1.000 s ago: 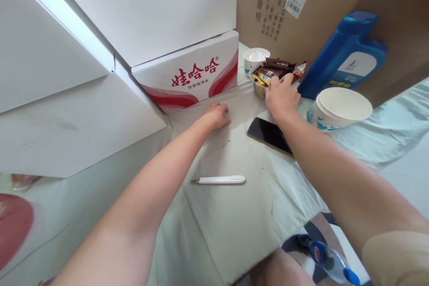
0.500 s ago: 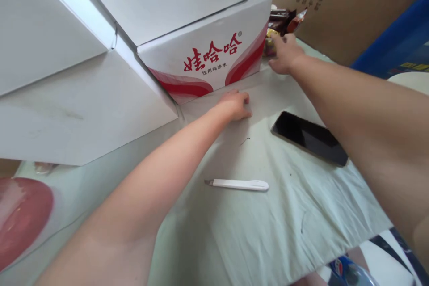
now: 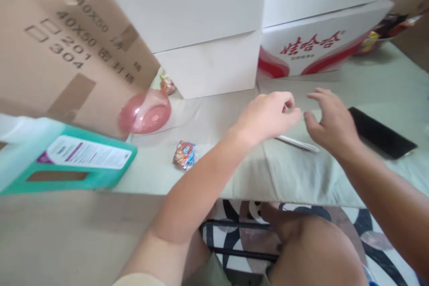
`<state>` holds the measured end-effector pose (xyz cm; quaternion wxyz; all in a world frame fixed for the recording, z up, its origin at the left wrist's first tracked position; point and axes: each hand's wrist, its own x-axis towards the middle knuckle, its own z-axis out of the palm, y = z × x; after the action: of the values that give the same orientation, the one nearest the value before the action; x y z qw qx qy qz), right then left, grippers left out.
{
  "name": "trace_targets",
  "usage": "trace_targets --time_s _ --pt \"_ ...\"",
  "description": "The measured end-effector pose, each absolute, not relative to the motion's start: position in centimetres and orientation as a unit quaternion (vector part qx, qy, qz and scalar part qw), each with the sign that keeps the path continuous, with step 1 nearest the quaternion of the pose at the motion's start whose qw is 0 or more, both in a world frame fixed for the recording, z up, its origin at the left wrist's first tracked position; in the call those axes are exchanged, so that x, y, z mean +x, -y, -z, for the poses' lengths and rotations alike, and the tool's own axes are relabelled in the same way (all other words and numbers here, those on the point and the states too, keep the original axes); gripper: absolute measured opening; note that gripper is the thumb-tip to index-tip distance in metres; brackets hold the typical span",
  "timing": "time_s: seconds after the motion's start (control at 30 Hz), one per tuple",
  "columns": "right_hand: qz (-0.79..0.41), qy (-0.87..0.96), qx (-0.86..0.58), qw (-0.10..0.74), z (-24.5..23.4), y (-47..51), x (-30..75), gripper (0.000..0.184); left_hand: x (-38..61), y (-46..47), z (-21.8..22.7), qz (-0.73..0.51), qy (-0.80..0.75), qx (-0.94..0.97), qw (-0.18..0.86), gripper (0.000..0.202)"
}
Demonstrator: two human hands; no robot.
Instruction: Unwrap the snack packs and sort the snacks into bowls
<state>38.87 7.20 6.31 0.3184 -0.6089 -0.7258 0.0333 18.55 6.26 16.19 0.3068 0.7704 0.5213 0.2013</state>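
Note:
My left hand (image 3: 270, 114) hovers over the cloth-covered table with loosely curled fingers and nothing visible in them. Facing it from the right is my right hand (image 3: 330, 118), its thumb and fingers spread and empty. Below and between them lies a slim white knife (image 3: 300, 144), its blade end hidden behind my left hand. A black phone (image 3: 382, 134) rests just right of my right hand. Left of my left forearm is a small red-and-blue snack packet (image 3: 184, 155). A translucent red bowl (image 3: 147, 114) is farther left.
White boxes (image 3: 214, 69) line the back, one with red lettering (image 3: 311, 49). Snack packets (image 3: 372, 40) are at the back right. A large cardboard box (image 3: 73, 53) and a green-and-white jug (image 3: 87, 156) occupy the left. The table's front edge (image 3: 288, 201) runs above my legs.
The view has swung left, bringing the bowl, jug and snack packet into sight. My right hand has drawn back from the snack pile toward my left hand, empty.

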Motion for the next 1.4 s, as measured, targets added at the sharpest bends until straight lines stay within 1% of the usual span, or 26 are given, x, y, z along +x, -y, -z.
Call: trace_targets --time_s 0.07,0.13,0.2,0.27,0.3,0.37,0.43,0.47,0.5,0.6,0.7,0.8,0.97,1.07,1.1,1.17,1.23,1.3,1.4 --pt "-0.066 0.766 -0.561 0.308 -7.2 -6.2 34.2 0.046 14.2 -2.3 -16.6 -0.321 -0.524 0.720 0.323 0.009" --pt "-0.106 0.805 -0.510 0.285 -7.8 -5.4 29.5 0.040 9.4 0.8 -15.8 -0.442 -0.529 0.664 0.288 0.010" --pt "-0.155 0.841 -0.455 0.249 -8.0 -4.4 24.8 0.039 4.4 2.3 -13.7 -0.519 -0.576 0.593 0.216 0.012" --pt "-0.210 0.870 -0.397 0.204 -7.3 -3.1 20.4 0.042 -0.3 2.2 -11.0 -0.551 -0.651 0.510 0.113 0.010" --pt "-0.234 0.880 -0.371 0.180 -6.7 -2.4 18.3 0.045 -2.4 1.7 -9.5 -0.547 -0.689 0.471 0.070 0.010" --pt "-0.271 0.889 -0.342 0.140 -5.3 -0.7 14.6 0.058 -5.9 0.2 -7.1 -0.548 -0.734 0.402 -0.002 0.023" --pt "-0.287 0.889 -0.336 0.117 -3.8 0.8 11.8 0.073 -8.3 -1.3 -5.7 -0.538 -0.751 0.380 -0.037 0.039" --pt "-0.287 0.890 -0.337 0.111 -3.2 1.4 10.7 0.075 -9.2 -1.9 -5.3 -0.525 -0.757 0.386 -0.045 0.045" --pt "-0.283 0.890 -0.342 0.108 -2.7 1.9 9.9 0.073 -9.8 -2.3 -5.1 -0.506 -0.763 0.399 -0.046 0.050" --pt "-0.258 0.888 -0.365 0.107 -1.8 2.4 8.6 0.053 -10.7 -2.9 -5.0 -0.423 -0.792 0.440 -0.010 0.056" --pt "-0.245 0.886 -0.374 0.122 -1.6 2.1 8.8 0.044 -10.6 -2.9 -4.6 -0.344 -0.834 0.430 0.029 0.045" --pt "-0.249 0.879 -0.379 0.148 -1.6 1.9 10.4 0.043 -10.6 -2.9 -3.8 -0.315 -0.849 0.424 0.024 0.029" --pt "-0.242 0.855 -0.418 0.189 -1.7 1.8 15.3 0.042 -9.9 -1.6 -2.4 -0.397 -0.782 0.480 -0.039 0.023" --pt "-0.225 0.825 -0.467 0.223 -1.5 1.6 17.9 0.040 -7.9 -0.2 -2.6 -0.443 -0.747 0.490 -0.070 0.018" --pt "-0.222 0.809 -0.489 0.237 -1.4 1.5 18.5 0.041 -7.0 0.2 -2.9 -0.455 -0.738 0.493 -0.070 0.017" --pt "-0.225 0.770 -0.538 0.257 -1.5 1.1 19.4 0.048 -5.0 0.8 -3.7 -0.480 -0.716 0.503 -0.071 0.016" --pt "-0.235 0.740 -0.578 0.252 -1.9 0.5 20.1 0.056 -3.0 1.3 -4.7 -0.502 -0.685 0.520 -0.090 0.016" --pt "-0.245 0.734 -0.594 0.220 -2.4 0.0 20.7 0.056 -1.0 1.4 -5.8 -0.516 -0.648 0.546 -0.126 0.014" --pt "-0.280 0.780 -0.535 0.163 -3.1 -0.6 21.8 0.057 2.0 1.2 -7.1 -0.522 -0.579 0.604 -0.163 0.007"
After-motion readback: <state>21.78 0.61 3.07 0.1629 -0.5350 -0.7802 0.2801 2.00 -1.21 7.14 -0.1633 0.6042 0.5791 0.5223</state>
